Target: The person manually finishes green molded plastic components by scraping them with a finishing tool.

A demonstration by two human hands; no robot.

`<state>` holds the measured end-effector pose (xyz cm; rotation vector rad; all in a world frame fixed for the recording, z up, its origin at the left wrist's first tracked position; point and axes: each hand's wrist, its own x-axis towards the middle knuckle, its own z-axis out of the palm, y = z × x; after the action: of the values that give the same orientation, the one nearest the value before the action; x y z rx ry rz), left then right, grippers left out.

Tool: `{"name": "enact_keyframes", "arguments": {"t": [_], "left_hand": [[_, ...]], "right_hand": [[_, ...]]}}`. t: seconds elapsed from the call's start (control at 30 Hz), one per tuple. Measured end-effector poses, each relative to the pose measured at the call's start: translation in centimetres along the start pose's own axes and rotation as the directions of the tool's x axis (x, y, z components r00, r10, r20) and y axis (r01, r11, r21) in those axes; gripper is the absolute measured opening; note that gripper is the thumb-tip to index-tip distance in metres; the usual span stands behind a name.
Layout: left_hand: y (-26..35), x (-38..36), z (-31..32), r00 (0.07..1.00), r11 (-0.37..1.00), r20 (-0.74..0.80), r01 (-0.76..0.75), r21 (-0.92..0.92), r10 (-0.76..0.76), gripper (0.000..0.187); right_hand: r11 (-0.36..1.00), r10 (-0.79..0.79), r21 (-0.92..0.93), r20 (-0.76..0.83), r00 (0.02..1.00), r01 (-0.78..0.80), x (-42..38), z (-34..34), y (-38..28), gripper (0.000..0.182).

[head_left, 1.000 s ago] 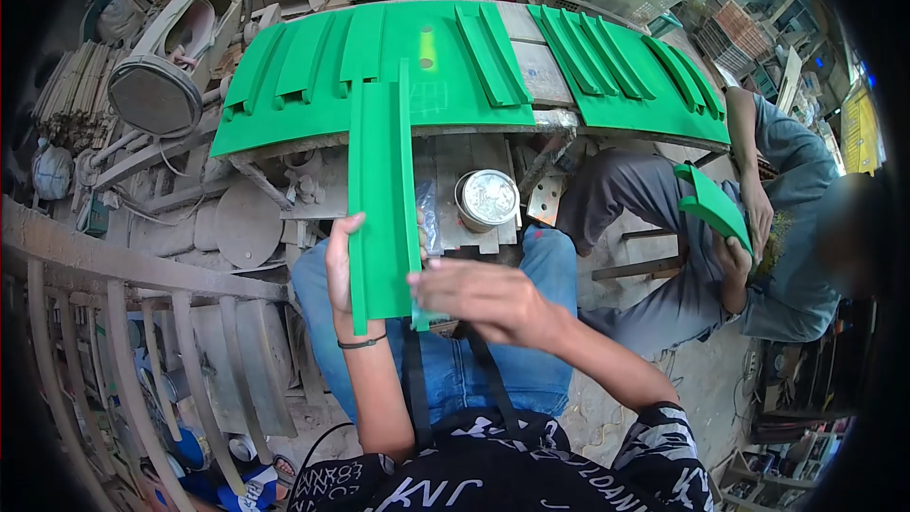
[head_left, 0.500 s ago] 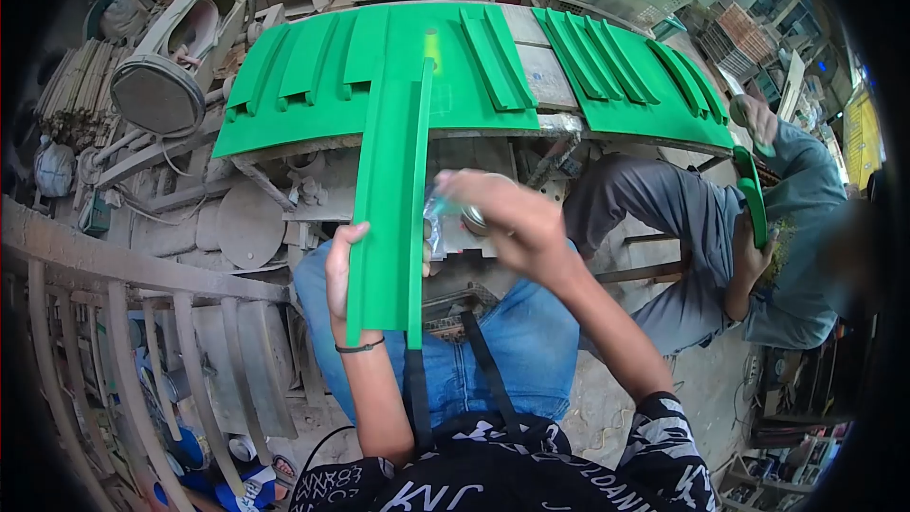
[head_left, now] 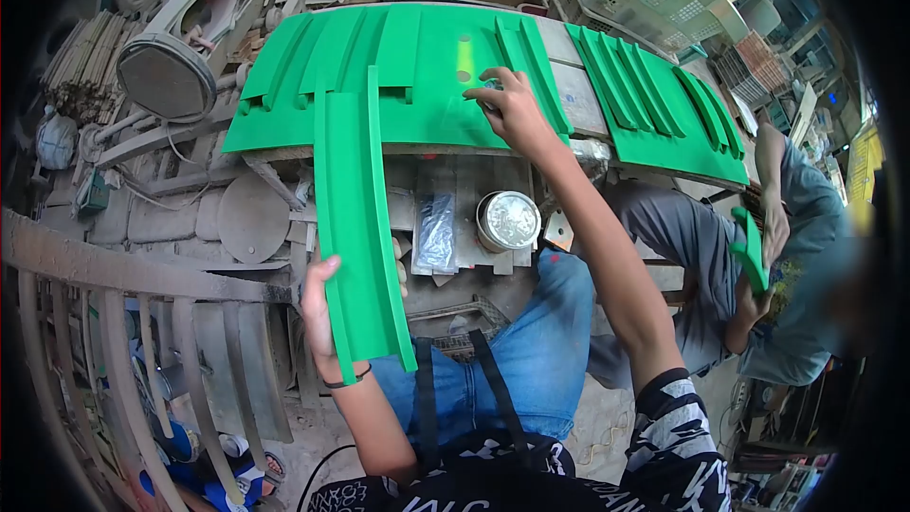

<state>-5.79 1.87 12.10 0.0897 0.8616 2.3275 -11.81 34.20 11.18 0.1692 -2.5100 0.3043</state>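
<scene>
My left hand grips the lower end of a long green channel-shaped piece with raised side edges. Its far end overlaps the front of a green board. My right hand is over that board, fingers bent and apart. A small pale bit shows by its fingertips; I cannot make out what it is. Just beyond them lies a yellow-green strip with round marks. Similar green pieces rest along the board on both sides.
Below the board stand a round tin and a clear plastic packet. At right, a seated co-worker holds a green piece. A second green board carries more pieces. A wooden railing runs along the left.
My right hand has moved up from beside the channel piece to over the board. The channel piece has shifted left in my left hand. The tin and packet now show fully.
</scene>
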Motion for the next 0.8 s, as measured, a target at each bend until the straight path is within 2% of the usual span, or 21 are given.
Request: {"name": "enact_keyframes", "arguments": {"t": [0.03, 0.1, 0.23, 0.33, 0.4, 0.53, 0.6, 0.73, 0.8], "left_hand": [[0.0, 0.2, -0.1, 1.000, 1.000, -0.007, -0.001, -0.005, 0.001, 0.061], [0.1, 0.6, -0.4, 0.999, 1.000, -0.048, -0.017, 0.022, 0.018, 0.061], [0.1, 1.6, -1.5, 0.996, 0.997, -0.085, 0.027, -0.077, -0.033, 0.061], [0.1, 2.0, -1.9, 0.993, 0.997, -0.108, 0.033, -0.070, -0.040, 0.061], [-0.1, 2.4, -2.5, 0.997, 0.988, -0.062, 0.034, -0.153, -0.044, 0.056], [-0.3, 2.8, -2.7, 0.997, 0.985, -0.067, 0.037, -0.167, -0.048, 0.056], [-0.2, 3.0, -2.6, 0.992, 0.998, -0.119, 0.039, -0.051, -0.045, 0.061], [-0.3, 3.1, -2.9, 0.992, 0.999, -0.118, 0.037, -0.026, -0.040, 0.061], [-0.3, 3.2, -2.9, 0.985, 0.999, -0.171, 0.034, -0.032, -0.039, 0.061]], "right_hand": [[1.000, -0.003, 0.003, 0.007, 1.000, 0.003, 0.5, 0.7, 0.5, 0.026], [0.997, 0.071, -0.015, 0.127, 0.989, -0.070, 0.9, 2.2, 1.5, 0.030], [1.000, -0.003, -0.025, 0.121, 0.993, 0.006, 1.1, 3.5, 2.5, 0.034], [0.999, 0.004, -0.040, 0.117, 0.993, 0.001, 1.1, 4.1, 2.6, 0.037], [1.000, 0.001, -0.022, 0.116, 0.993, 0.001, 0.9, 4.5, 2.7, 0.037], [1.000, -0.005, 0.009, 0.107, 0.994, 0.004, 0.6, 5.4, 3.0, 0.040], [1.000, -0.005, 0.002, 0.113, 0.994, 0.004, 0.6, 5.5, 2.9, 0.041], [0.999, 0.012, -0.035, 0.115, 0.993, -0.008, 1.1, 5.7, 2.9, 0.039], [1.000, 0.013, -0.025, 0.111, 0.994, -0.010, 1.4, 5.8, 3.3, 0.039]]}}
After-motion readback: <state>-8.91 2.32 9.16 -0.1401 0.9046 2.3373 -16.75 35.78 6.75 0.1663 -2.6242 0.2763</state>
